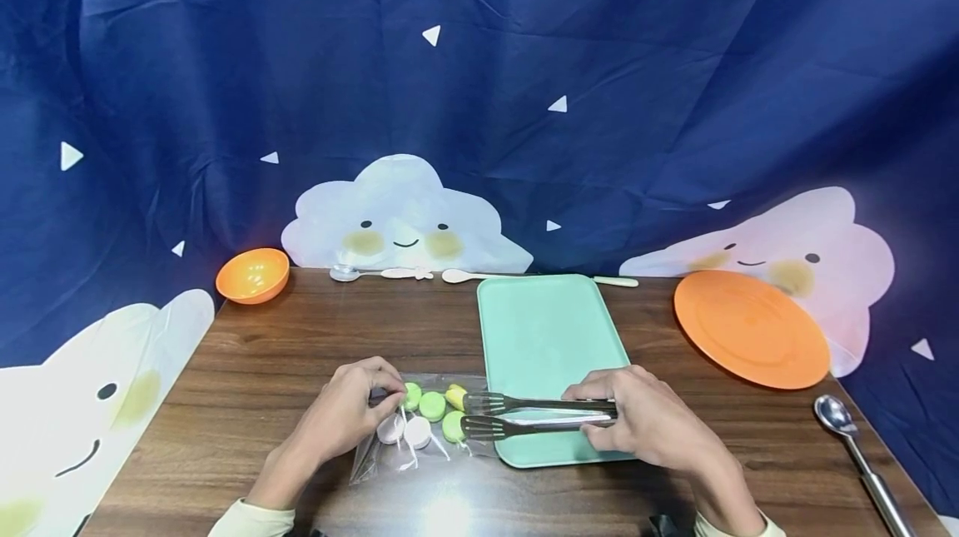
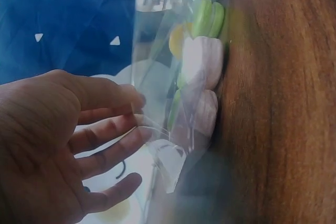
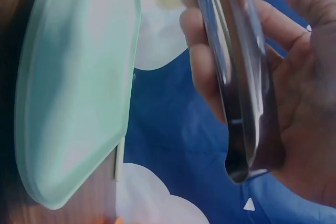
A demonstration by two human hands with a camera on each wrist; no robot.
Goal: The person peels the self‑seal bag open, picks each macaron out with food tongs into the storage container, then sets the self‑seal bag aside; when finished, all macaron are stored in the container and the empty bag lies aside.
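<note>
Centrally, near the front edge of the wooden table (image 1: 285, 337): a clear plastic bag (image 1: 419, 437) lying flat, with small round pieces inside, green (image 1: 432, 405), white (image 1: 416, 432) and one yellow (image 1: 456, 395). Bag sits just left of a mint-green tray (image 1: 543, 329), its right end near or touching the tray's edge.

Left hand (image 1: 348, 416) at the bag's upper left corner, fingers curled, pinching the plastic between thumb and fingertips. Left wrist view: thumb and fingers (image 2: 105, 129) meet on a fold of the clear film, round pieces pressed against the wood just beyond.

Right hand (image 1: 640, 420) grips a pair of metal tongs (image 1: 524, 416), fingers wrapped round the handle end, over the tray's lower right part. Tongs lie roughly level, pointing left; the fork-like toothed tips reach the bag's right end, beside the yellow piece and a green one. The two arms stand slightly apart; cannot tell whether the tips hold anything. Right wrist view: tongs (image 3: 236, 77) held in the curled hand (image 3: 294, 87), tray (image 3: 79, 77) alongside.

Further out:
- orange bowl (image 1: 253, 275), far left corner
- metal spoon (image 1: 352, 273) and pale spoon (image 1: 464, 275) along the back edge
- orange plate (image 1: 752, 329), right
- metal scoop (image 1: 857, 449), near right corner
- dark blue backdrop (image 1: 479, 87) with cloud faces behind.
</note>
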